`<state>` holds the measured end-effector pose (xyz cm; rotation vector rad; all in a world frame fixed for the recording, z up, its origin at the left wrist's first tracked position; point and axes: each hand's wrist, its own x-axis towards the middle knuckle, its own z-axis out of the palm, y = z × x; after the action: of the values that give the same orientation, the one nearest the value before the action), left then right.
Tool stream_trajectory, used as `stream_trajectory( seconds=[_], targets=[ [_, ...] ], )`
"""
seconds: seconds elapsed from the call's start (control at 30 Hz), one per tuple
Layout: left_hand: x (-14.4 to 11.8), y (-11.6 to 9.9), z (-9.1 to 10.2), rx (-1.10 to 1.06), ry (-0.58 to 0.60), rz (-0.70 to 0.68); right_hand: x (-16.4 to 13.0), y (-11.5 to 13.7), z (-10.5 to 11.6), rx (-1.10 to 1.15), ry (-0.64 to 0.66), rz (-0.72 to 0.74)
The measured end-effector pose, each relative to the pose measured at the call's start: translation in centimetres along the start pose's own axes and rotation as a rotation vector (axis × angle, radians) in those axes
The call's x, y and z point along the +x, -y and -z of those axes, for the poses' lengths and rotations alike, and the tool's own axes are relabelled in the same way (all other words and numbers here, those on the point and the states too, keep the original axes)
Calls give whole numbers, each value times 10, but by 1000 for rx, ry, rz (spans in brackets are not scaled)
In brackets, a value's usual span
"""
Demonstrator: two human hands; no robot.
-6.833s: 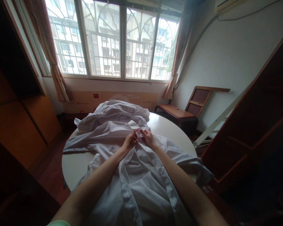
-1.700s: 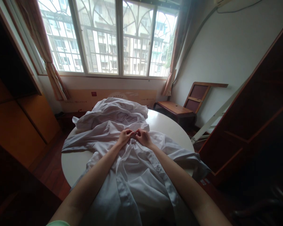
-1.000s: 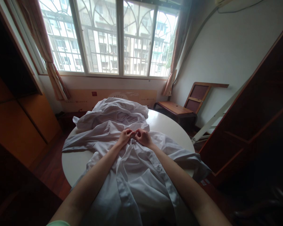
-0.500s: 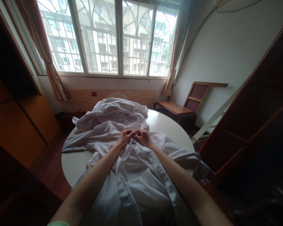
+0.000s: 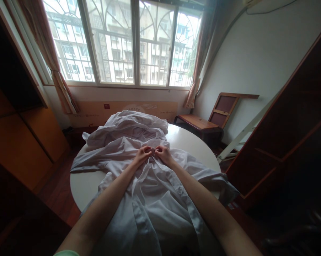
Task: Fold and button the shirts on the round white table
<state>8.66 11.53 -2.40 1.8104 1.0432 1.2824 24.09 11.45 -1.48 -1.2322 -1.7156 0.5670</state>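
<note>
A pale grey-white long garment (image 5: pixel 160 201), looking like a coat, lies rumpled with its two front edges running down toward me. My left hand (image 5: pixel 143 155) pinches the cloth near the middle of it, fingertips pressed together. Close beside it, my right hand (image 5: pixel 162 154) pinches the same spot from the other side. A small bit of fabric shows between the fingertips; whether a button is there I cannot tell. Sleeve-like parts of the garment spread out left and right, and a bunched heap of similar cloth (image 5: pixel 133 124) lies beyond my hands.
The cloth rests on a round white table (image 5: pixel 194 140), hanging over its right edge. Behind stand a long cardboard box (image 5: pixel 91 110) and a barred window (image 5: pixel 111 49). A wooden chair (image 5: pixel 200 122) is at the back right, near a pale ladder (image 5: pixel 237 142). Orange-brown cabinets (image 5: pixel 43 133) stand at left.
My fingertips have drawn slightly apart, so more of the pinched cloth shows between them. The garment otherwise lies the same.
</note>
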Motion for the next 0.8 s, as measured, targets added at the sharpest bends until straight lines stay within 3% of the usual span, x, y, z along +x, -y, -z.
stream_trajectory(
  seconds=[0.53, 0.67, 0.8],
  targets=[
    [-2, -6, -1, 87, -74, -31, 9, -19, 1, 107, 127, 35],
    [-1, -7, 0, 267, -176, -66, 10, -21, 3, 173, 156, 29],
    [-1, -11, -2, 494, -256, -184, 10, -23, 3, 235, 143, 21]
  ],
)
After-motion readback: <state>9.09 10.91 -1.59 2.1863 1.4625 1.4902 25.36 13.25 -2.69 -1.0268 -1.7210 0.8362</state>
